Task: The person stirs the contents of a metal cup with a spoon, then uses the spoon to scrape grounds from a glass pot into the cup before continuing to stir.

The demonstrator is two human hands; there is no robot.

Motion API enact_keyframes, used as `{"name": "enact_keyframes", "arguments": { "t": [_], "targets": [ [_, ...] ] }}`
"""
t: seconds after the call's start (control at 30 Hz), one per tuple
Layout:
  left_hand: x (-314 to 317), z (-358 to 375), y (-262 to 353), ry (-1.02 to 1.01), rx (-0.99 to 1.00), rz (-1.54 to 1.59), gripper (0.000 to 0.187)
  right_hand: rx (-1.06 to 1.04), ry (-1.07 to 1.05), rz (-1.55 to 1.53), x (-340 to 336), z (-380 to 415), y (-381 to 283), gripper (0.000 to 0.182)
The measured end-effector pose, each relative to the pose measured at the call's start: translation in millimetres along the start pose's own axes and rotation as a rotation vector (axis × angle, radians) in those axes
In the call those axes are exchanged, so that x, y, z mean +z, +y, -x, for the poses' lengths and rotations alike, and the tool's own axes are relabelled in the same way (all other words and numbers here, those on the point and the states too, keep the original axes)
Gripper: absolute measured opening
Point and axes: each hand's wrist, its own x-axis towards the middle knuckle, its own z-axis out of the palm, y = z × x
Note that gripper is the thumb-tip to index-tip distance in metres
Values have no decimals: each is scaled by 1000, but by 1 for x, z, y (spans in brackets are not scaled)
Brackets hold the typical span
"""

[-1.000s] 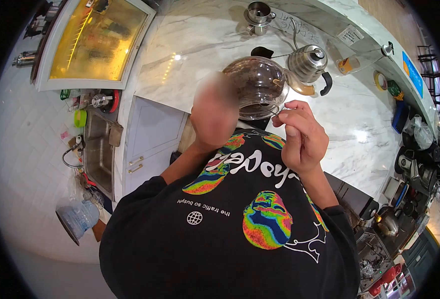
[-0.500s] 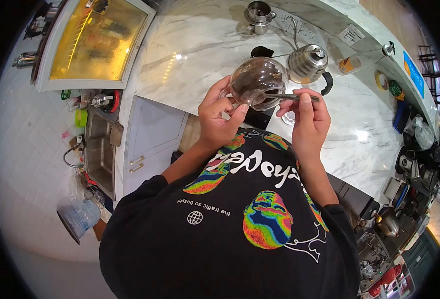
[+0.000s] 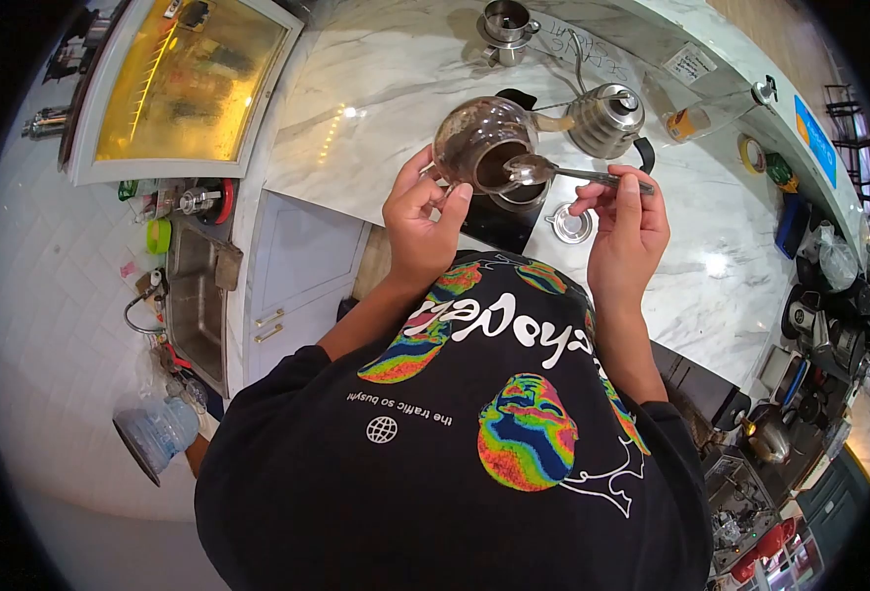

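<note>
"White marble-patterned counter spreads under everything. What is largest on or above it?"

"Glass pot, round, held tilted so its mouth faces the person and somewhat right. Measure everything from that."

"And the kettle?"

"Metal, on the counter, near the pot on its right."

"Which hand has the pot?"

"Left hand, at the pot's left and near side, fingers curled around the glass. Right hand is off to the pot's right, its fingers pinching a spoon by the handle end."

"How does the spoon lie?"

"Long axis nearly crosswise: handle end in the right fingers, bowl leftward from them, at the pot's mouth."

"Inside it?"

"The bowl overlaps the opening; I cannot tell whether it passes the rim. The left hand is the nearer one, touching the pot itself."

"Anything smaller?"

"One round metal dish on the counter, just right of the pot's mouth, toward the person."
</note>
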Motion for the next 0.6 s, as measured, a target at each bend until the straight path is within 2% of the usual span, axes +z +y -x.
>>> {"name": "enact_keyframes", "arguments": {
  "t": [0.2,0.3,0.37,0.43,0.53,0.6],
  "targets": [
    [-1,-1,-6,76,-94,48,31,-156,55,184,-8,-3,7,23],
    [-4,-1,-18,110,-119,82,31,-257,-7,347,-15,0,20,20],
    [-5,2,-19,116,-130,87,31,-283,-136,500,-20,0,29,15],
    [-3,0,-14,114,-125,83,31,-485,-302,821,-24,-3,30,13],
    [-4,1,-17,96,-126,104,32,-554,-278,789,-21,-1,27,12],
    [-5,1,-12,72,-93,68,32,-477,-200,644,-17,2,17,12]
  ]
}}
